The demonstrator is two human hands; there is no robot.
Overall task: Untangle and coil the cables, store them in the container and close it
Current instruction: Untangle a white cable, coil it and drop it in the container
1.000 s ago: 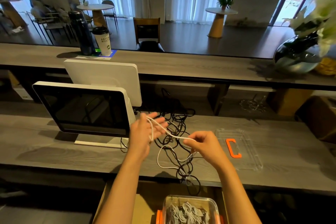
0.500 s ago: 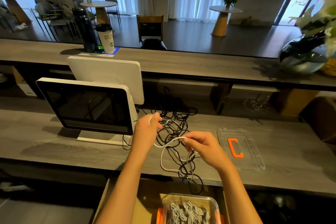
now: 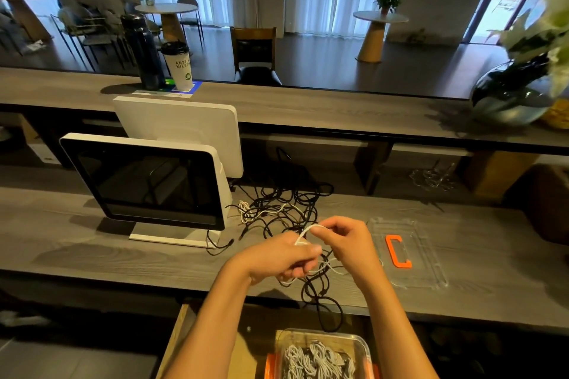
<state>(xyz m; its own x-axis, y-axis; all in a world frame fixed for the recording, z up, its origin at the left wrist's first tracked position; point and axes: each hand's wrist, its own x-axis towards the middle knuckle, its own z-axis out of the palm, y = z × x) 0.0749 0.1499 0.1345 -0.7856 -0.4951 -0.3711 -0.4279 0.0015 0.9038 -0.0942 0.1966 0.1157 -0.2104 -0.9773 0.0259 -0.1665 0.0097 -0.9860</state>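
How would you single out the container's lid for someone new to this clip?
Start at the white-framed monitor on the grey desk; go right, past the black cable tangle and both hands. The lid lies flat there: clear plastic, the only thing with an orange clip.

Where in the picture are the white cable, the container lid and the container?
white cable [image 3: 311, 228], head view, loop between the hands.
container lid [image 3: 431, 258], head view, bare clear plastic.
container [image 3: 363, 344], head view, right rim.
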